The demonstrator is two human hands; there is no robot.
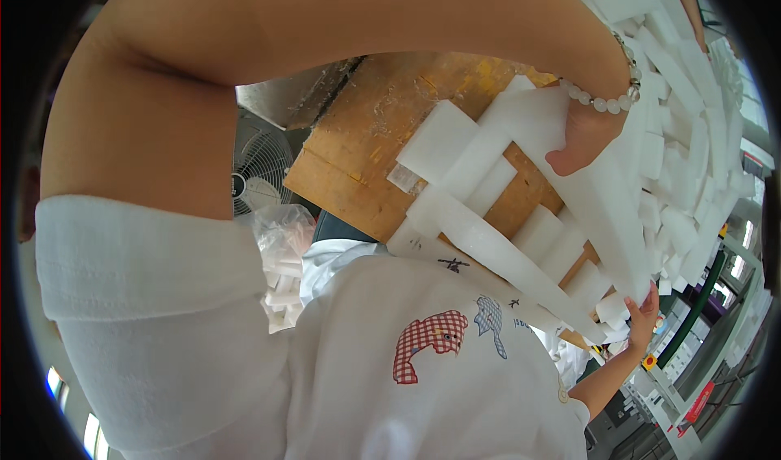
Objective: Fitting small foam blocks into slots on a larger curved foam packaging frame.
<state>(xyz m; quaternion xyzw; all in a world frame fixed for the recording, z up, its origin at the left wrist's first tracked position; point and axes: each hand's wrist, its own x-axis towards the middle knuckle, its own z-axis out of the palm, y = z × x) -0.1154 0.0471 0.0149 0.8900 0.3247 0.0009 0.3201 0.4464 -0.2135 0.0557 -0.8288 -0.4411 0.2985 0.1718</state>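
Left hand (587,139) against foam strips (521,257)

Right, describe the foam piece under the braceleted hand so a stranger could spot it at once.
Start at the tan wooden board in mid-view, loaded with white foam strips. At its upper right the left hand, wearing a pale bead bracelet, rests on the broad white foam slab. Unlike the narrow strips beside it, it is wide and flat-faced.

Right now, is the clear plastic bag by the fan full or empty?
Partly full at least: white foam pieces show through the clear plastic bag beside the fan.
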